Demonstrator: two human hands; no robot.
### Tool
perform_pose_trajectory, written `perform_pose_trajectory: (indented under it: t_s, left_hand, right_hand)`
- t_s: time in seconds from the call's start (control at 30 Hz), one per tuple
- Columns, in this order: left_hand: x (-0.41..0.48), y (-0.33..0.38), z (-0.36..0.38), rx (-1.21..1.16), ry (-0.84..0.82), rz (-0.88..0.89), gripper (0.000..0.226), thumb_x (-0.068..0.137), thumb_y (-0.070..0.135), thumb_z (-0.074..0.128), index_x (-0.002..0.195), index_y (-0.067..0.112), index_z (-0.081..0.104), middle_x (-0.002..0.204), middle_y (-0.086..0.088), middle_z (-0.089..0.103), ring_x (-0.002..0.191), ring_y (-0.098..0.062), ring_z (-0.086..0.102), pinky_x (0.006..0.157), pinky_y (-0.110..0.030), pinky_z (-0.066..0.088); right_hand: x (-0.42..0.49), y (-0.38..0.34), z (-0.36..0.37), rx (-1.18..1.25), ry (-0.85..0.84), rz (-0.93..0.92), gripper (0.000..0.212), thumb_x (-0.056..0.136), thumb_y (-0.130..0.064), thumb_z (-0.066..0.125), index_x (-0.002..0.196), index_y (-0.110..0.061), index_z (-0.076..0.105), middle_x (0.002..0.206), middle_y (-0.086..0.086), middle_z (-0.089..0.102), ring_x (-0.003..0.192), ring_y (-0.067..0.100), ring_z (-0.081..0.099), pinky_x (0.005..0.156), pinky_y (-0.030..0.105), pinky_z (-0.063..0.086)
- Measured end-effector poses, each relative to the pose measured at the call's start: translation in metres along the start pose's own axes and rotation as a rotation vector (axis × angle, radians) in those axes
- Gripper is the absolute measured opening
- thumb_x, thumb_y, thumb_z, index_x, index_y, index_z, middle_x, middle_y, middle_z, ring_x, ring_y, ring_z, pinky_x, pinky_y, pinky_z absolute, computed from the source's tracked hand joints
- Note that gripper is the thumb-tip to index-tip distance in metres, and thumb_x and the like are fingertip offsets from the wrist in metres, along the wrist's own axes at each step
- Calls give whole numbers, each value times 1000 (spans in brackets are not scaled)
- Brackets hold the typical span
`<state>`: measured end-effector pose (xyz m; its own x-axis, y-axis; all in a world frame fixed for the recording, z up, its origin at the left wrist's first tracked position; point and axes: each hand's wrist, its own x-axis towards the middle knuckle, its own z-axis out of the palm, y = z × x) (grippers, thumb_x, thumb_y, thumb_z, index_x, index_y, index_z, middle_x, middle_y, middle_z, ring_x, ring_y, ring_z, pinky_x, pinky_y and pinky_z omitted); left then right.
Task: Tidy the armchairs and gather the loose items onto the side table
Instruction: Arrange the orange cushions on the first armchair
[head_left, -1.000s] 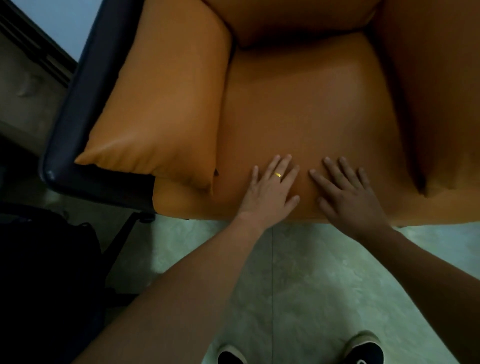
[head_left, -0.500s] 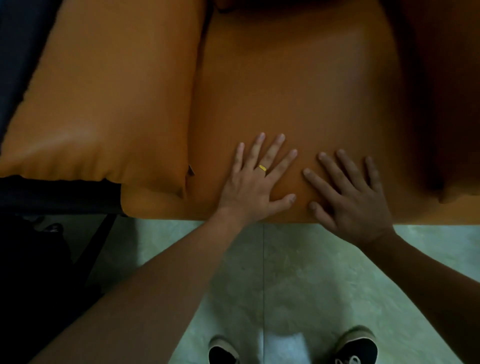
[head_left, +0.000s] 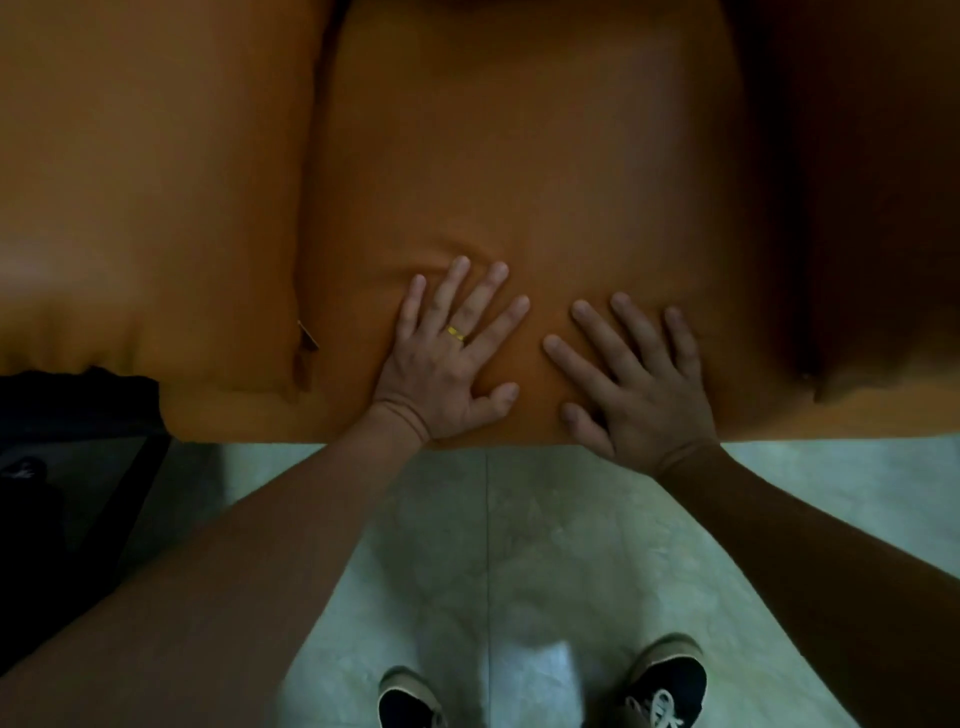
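Observation:
An orange leather armchair fills the upper view, and its seat cushion (head_left: 545, 171) lies in the middle. My left hand (head_left: 447, 364), with a gold ring, presses flat on the seat near its front edge, fingers spread. Small creases show in the leather just beyond its fingertips. My right hand (head_left: 639, 384) lies flat beside it, fingers spread, its heel over the seat's front edge. Neither hand holds anything. No loose items show on the seat.
The left arm cushion (head_left: 156, 208) and the darker right arm cushion (head_left: 872, 208) flank the seat. A black frame leg (head_left: 140, 483) stands at lower left. Pale tiled floor (head_left: 519, 545) and my two dark shoes are below.
The view has moved closer and lower over the seat. Both hands have slid a little farther onto the cushion and stay flat; the leather now wrinkles ahead of my left fingers.

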<state>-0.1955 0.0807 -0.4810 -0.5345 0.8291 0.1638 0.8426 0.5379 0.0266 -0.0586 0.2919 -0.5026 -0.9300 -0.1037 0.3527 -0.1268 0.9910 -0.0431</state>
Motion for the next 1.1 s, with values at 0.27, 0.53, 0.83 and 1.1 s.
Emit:
perform_pose_trajectory:
  t_s: [0.27, 0.53, 0.83, 1.1]
  left_hand:
    - [16, 16, -37, -22, -270, -23, 69, 93, 65, 31, 156, 44, 11, 168, -2, -6, 154, -28, -6, 116, -68, 5]
    - [86, 94, -30, 83, -380, 408, 72, 91, 74, 31, 154, 49, 5, 166, -4, -14, 152, -33, -13, 109, -78, 6]
    - [82, 121, 4, 78, -36, 279, 83, 81, 83, 44, 153, 45, 28, 166, -7, 13, 152, -35, 11, 116, -67, 9]
    - [84, 112, 19, 26, 57, 333, 79, 81, 83, 46, 150, 44, 36, 163, -8, 24, 150, -35, 21, 114, -66, 16]
  right_hand:
    - [-25, -29, -61, 276, -180, 293, 54, 93, -31, 52, 147, -26, 48, 159, 2, 38, 150, 24, 28, 120, 54, 21]
    - [-107, -8, -95, 413, 329, 1114, 43, 99, -17, 50, 141, -19, 54, 149, 8, 48, 138, 24, 41, 114, 44, 37]
    - [-89, 63, -37, 451, 331, 1230, 61, 104, -39, 37, 158, -15, 23, 167, 15, 6, 153, 39, -9, 124, 51, -2]
    - [-87, 71, -19, 360, 384, 1179, 60, 103, -37, 38, 155, -9, 29, 164, 24, 11, 150, 49, -5, 122, 47, -8]
